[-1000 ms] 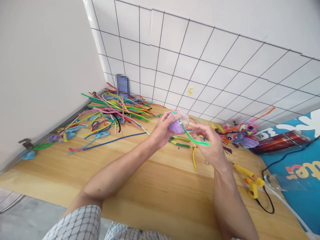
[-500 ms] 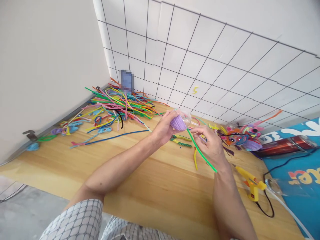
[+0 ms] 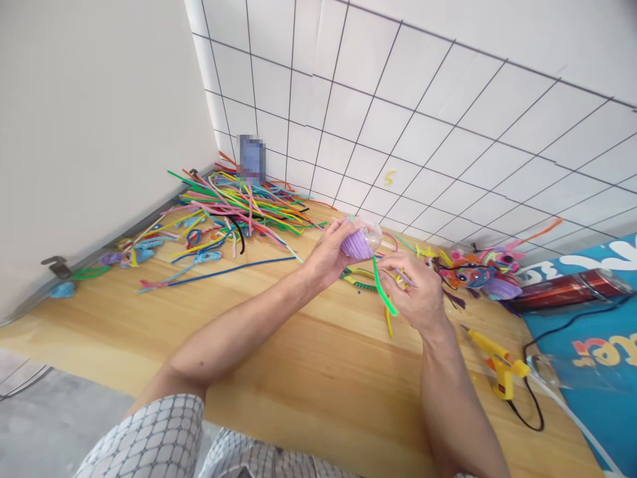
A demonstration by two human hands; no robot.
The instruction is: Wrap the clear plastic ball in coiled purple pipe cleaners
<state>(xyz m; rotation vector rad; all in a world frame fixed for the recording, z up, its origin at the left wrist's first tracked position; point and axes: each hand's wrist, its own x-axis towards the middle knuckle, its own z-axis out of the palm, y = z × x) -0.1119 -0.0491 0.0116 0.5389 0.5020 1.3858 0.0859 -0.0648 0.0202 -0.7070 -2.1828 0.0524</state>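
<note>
My left hand [image 3: 329, 253] is closed round a purple ribbed piece [image 3: 356, 245] with a clear rounded plastic part [image 3: 371, 234] on its far side. A green pipe cleaner [image 3: 381, 285] hangs from the lower edge of the purple piece, its free end pointing down and right. My right hand [image 3: 415, 289] is just right of it, fingers curled together; what they pinch, if anything, is too small to make out. Beneath the hands lie green-and-yellow pliers [image 3: 359, 280] and a yellow pipe cleaner [image 3: 389, 322].
Many coloured pipe cleaners [image 3: 249, 202] are heaped at the back left, near a blurred phone-like object [image 3: 251, 159]. On the right are a yellow glue gun [image 3: 497, 362] with its cord, a red flask [image 3: 572, 291] and colourful figures [image 3: 478, 271]. A gridded wall stands behind.
The green pipe cleaner's free end has moved up and left, and it looks shorter or more bent. My right hand has shifted slightly; my left hand keeps its hold.
</note>
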